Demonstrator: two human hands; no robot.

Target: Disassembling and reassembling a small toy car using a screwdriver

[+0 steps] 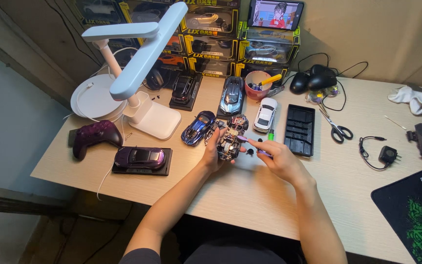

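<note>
Currently left hand (213, 152) grips the stripped toy car chassis (231, 138); right hand (274, 157) pinches a purple tool (250, 143) beside it; body off, reassembly outstanding

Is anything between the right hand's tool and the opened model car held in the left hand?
Nothing visible. The left hand holds the opened model car above the desk, and the right hand brings a thin purple tool right to its side; the tip appears to touch it.

You get dim, warm, even light; soft shadows fall beneath your fingers (255, 143), and the frame edges bow slightly.
</note>
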